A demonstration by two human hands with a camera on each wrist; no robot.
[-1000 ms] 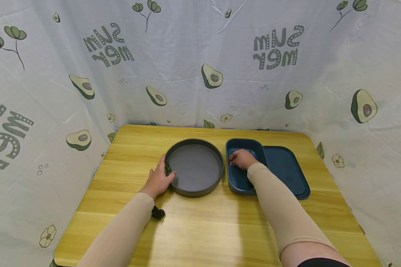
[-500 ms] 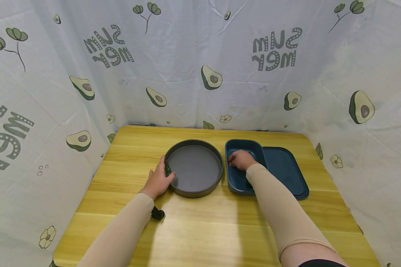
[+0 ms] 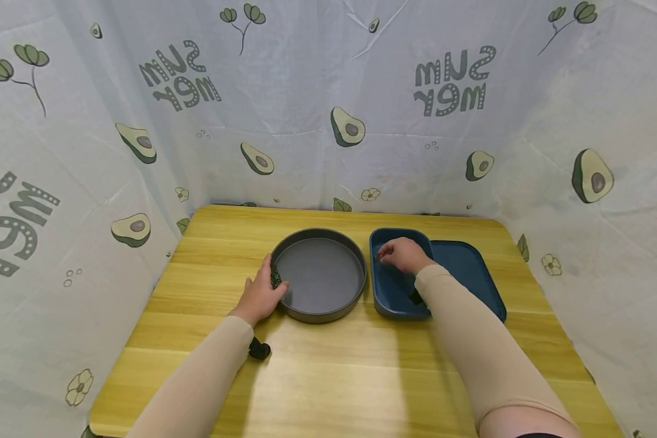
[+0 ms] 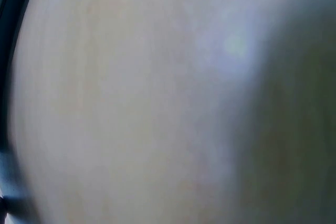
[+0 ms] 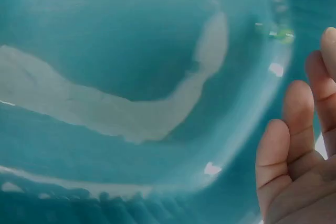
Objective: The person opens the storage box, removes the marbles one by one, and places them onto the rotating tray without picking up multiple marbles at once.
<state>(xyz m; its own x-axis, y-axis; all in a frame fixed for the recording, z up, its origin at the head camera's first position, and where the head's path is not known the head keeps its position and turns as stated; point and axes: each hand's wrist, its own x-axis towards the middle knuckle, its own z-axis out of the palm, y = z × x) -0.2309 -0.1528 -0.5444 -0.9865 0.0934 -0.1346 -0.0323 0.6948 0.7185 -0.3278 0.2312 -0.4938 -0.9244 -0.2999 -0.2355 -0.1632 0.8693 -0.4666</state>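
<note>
Where the yellow wooden desk [image 3: 328, 365] meets the left hand [image 3: 260, 295], that hand's grip curls round the left rim of the round dark grey metal pan [image 3: 319, 274], with small dark beads under the fingers. Right of the pan, touching it, sits the deep blue plastic tub [image 3: 396, 286]; the right hand [image 3: 405, 254] hovers inside, fingers relaxed and holding nothing I can make out. Beyond the tub lies a flat blue lid [image 3: 468, 271].
</note>
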